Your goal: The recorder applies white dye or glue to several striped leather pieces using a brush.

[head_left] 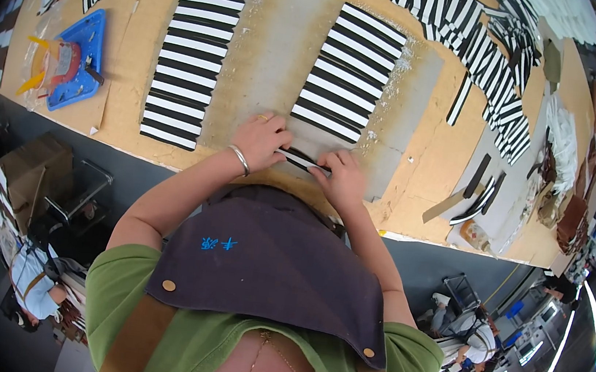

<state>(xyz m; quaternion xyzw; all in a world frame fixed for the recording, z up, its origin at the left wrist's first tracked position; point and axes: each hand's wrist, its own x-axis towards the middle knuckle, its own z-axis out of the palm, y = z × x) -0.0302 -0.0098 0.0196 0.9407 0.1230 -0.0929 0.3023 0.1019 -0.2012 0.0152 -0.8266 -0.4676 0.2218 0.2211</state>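
Note:
Both of my hands pinch a narrow black-and-white strip [299, 159] near the front edge of the table. My left hand [262, 140] grips its left end, and my right hand [341, 178] its right end; the fingertips cover both ends. Just beyond my hands, a column of black and white strips [350, 73] lies in a neat row on a grey board [272, 58]. A longer column of similar strips [196, 57] lies to the left of it. Whitish crumbs and brownish stains mark the board beside the columns.
At left stands a blue plastic basket [92, 41] with an orange-red container [68, 61] in it. Piles of loose strips [469, 40] spread over the far right. A small bottle [476, 236] lies near the right front edge. Other people [37, 281] sit farther off behind.

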